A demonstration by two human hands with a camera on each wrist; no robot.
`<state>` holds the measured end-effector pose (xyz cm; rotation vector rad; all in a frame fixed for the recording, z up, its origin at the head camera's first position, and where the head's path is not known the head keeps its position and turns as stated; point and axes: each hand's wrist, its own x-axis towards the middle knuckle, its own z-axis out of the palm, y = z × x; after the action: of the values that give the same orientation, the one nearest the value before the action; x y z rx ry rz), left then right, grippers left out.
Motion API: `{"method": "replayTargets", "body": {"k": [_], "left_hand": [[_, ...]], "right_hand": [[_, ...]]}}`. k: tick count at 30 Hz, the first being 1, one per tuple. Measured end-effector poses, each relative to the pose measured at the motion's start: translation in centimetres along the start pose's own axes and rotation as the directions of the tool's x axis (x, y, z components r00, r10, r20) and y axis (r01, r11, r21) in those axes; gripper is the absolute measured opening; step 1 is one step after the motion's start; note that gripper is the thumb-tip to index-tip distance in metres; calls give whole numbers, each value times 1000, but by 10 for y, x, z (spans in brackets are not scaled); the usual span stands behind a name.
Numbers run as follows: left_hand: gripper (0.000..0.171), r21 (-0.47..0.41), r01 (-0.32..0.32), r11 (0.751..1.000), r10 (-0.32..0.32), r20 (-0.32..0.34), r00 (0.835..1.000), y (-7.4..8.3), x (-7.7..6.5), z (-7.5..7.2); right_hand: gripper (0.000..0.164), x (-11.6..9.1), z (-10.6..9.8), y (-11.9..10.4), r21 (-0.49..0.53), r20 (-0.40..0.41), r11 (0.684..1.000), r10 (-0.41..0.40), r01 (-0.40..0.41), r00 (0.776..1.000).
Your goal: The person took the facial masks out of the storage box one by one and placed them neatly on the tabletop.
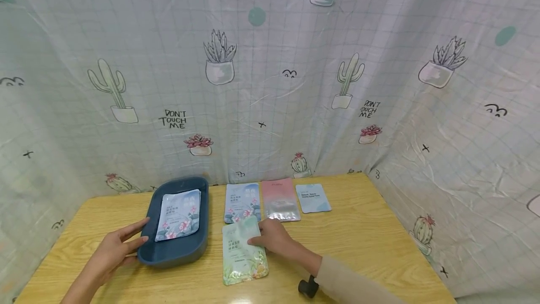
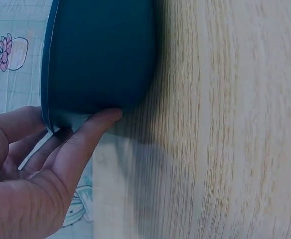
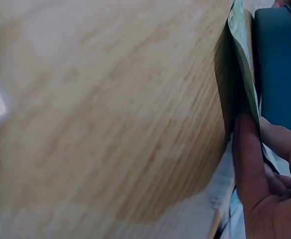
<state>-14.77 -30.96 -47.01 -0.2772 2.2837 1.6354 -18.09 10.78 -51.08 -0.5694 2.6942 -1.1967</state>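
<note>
On the right hand (image 1: 275, 239), we kinda lost the fingers behind the green sachet (image 1: 242, 254) it was pinching by the right edge, and the blue tray (image 1: 175, 255) got cut off in the left wrist view. That sachet was between the hands, just beside the tray, whose near-left rim the left hand (image 1: 113, 252) gripped. Its Chinese print was too blurry for us, but the small pale-blue packet (image 1: 314, 202) read "Natural - Beauty".

Near the far edge of the surface (image 1: 358, 238), a lotus-printed packet (image 1: 242, 197) is partly covered by the green packet (image 1: 243, 264), whose fine print is too small to read. The head view cuts off the surface's near edge.
</note>
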Motion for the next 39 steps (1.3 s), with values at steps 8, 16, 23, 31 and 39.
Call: {"method": "replayTargets", "body": {"k": [8,16,23,31,39], "left_hand": [[73,-14,-11,1000,11,10,1000,1,-1,0],[72,4,-21,1000,21,20,1000,-2,-6,-5],[71,4,-25,1000,25,26,999,-2,-5,-5],[70,8,-10,1000,9,13,1000,-4,-3,-4],[71,26,-9,1000,9,0,1000,-3,-3,-4]], "right_hand": [[19,-2,-1,1,10,31,997,76,-76,997],[6,-13,-12,1,326,167,927,135,-184,977],[8,-20,-16,-2,343,133,921,145,-183,980],[11,-17,-6,-2,202,13,969,142,-141,990],[28,-15,-6,-2,-87,-101,992,86,-95,991]]}}
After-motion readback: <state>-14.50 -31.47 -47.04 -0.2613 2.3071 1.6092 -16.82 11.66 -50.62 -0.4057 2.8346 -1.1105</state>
